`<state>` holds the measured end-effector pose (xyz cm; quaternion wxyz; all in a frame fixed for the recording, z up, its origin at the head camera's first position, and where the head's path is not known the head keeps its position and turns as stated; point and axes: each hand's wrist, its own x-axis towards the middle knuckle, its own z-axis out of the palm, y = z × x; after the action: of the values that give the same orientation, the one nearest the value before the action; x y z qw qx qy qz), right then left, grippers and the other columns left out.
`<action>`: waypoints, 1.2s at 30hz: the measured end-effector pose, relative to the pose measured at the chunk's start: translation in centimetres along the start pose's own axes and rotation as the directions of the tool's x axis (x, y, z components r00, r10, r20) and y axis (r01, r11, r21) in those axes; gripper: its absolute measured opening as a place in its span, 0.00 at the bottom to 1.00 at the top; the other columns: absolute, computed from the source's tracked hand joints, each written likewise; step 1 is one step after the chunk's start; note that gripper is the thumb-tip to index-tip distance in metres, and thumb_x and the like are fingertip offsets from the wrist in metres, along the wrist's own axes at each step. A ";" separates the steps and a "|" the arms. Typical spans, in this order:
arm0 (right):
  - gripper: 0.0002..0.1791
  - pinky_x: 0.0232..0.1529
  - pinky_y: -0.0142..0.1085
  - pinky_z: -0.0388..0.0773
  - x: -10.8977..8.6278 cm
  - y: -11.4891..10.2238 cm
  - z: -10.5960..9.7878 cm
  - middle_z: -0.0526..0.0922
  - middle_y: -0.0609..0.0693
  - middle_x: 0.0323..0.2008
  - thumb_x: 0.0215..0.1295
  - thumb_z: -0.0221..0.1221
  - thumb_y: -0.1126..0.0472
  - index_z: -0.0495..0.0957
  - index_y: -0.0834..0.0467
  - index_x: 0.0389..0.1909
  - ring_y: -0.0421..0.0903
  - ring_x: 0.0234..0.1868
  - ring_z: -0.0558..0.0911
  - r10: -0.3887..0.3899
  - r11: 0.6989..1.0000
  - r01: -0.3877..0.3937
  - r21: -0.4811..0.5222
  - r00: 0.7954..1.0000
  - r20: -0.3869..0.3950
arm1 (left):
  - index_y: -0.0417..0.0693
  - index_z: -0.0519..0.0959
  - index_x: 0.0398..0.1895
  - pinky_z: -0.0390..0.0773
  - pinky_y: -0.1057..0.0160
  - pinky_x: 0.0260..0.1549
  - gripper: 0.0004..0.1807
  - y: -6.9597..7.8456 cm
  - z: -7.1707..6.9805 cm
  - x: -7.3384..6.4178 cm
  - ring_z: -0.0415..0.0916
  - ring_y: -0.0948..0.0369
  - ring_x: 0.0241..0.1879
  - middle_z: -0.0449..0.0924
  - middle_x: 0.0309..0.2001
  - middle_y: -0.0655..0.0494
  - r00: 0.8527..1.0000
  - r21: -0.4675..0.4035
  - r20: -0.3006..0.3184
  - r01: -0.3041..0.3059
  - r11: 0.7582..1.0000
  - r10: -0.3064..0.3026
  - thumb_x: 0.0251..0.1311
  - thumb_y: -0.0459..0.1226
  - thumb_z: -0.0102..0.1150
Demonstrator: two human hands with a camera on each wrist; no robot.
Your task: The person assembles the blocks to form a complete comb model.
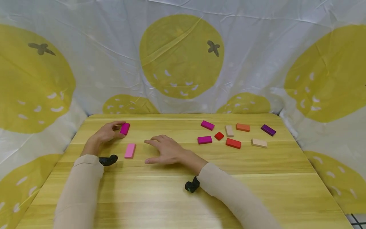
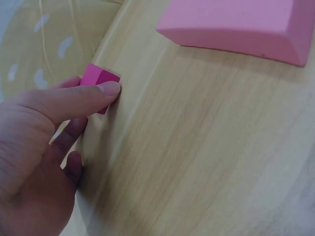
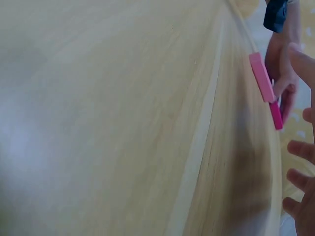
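Note:
My left hand pinches a magenta block between thumb and fingers at the table's far left. The left wrist view shows the thumb lying across this magenta block, partly covering it. Nearer to me lies a light pink block, apart from both hands. My right hand hovers to the right of the pink block, fingers spread and holding nothing. In the right wrist view, the pink block and the left hand appear beyond the right fingers.
On the right of the wooden table lie two magenta blocks, a small red piece, a red block, an orange block, two beige blocks and a purple block. A patterned cloth hangs behind.

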<state>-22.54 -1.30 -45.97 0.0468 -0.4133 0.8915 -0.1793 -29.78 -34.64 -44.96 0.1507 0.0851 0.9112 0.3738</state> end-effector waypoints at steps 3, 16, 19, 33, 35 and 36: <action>0.48 0.72 0.46 0.62 1.0 -0.8 0.5 0.68 0.47 0.72 0.65 0.53 0.23 0.61 0.43 0.80 0.48 0.73 0.64 0.020 1.000 -0.020 0.013 1.000 0.002 | 0.34 0.60 0.78 0.57 0.33 0.69 0.42 0.1 0.0 0.0 0.59 0.31 0.69 0.62 0.70 0.23 1.000 0.007 -0.006 0.007 1.000 -0.007 0.66 0.35 0.70; 0.54 0.69 0.43 0.65 5.4 -4.0 3.6 0.70 0.43 0.71 0.57 0.58 0.19 0.64 0.47 0.78 0.45 0.70 0.67 0.094 0.993 -0.095 -0.074 0.995 -0.017 | 0.35 0.60 0.78 0.60 0.32 0.67 0.43 0.0 -0.2 -0.7 0.60 0.31 0.69 0.63 0.69 0.23 1.000 0.028 -0.005 0.008 1.000 -0.008 0.65 0.37 0.71; 0.53 0.68 0.44 0.65 5.7 -4.1 4.0 0.70 0.41 0.70 0.56 0.58 0.19 0.66 0.45 0.77 0.44 0.70 0.67 0.133 0.987 -0.136 -0.088 0.990 -0.035 | 0.35 0.61 0.78 0.60 0.32 0.67 0.42 0.1 -0.2 -0.7 0.59 0.31 0.69 0.62 0.69 0.23 1.000 0.022 -0.006 0.005 1.000 -0.005 0.65 0.37 0.71; 0.42 0.64 0.44 0.68 5.8 -4.4 4.8 0.74 0.40 0.65 0.58 0.61 0.22 0.76 0.42 0.68 0.42 0.65 0.71 0.221 0.974 -0.225 -0.027 0.970 -0.102 | 0.33 0.63 0.76 0.62 0.34 0.66 0.41 1.3 0.5 -1.0 0.60 0.31 0.69 0.63 0.69 0.23 1.000 0.000 -0.003 -0.007 1.000 0.007 0.64 0.36 0.72; 0.42 0.64 0.43 0.69 5.7 -4.3 4.7 0.75 0.40 0.63 0.58 0.62 0.23 0.76 0.44 0.67 0.42 0.63 0.72 0.221 0.975 -0.222 0.001 0.969 -0.106 | 0.34 0.64 0.75 0.63 0.34 0.66 0.41 1.6 0.5 -0.9 0.60 0.32 0.68 0.64 0.68 0.24 1.000 0.008 -0.004 -0.018 1.000 0.018 0.63 0.37 0.73; 0.42 0.63 0.42 0.69 5.7 -4.3 4.5 0.76 0.41 0.63 0.58 0.63 0.24 0.76 0.45 0.67 0.42 0.63 0.73 0.220 0.976 -0.219 0.016 0.970 -0.107 | 0.34 0.64 0.75 0.64 0.34 0.66 0.41 1.7 0.6 -0.9 0.61 0.32 0.68 0.65 0.68 0.24 1.000 0.015 -0.005 -0.026 1.000 0.026 0.63 0.37 0.73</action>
<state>-22.11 -9.41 -48.26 0.0187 -0.3018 0.9327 -0.1967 -28.67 -33.31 -43.97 0.1428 0.0968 0.9133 0.3690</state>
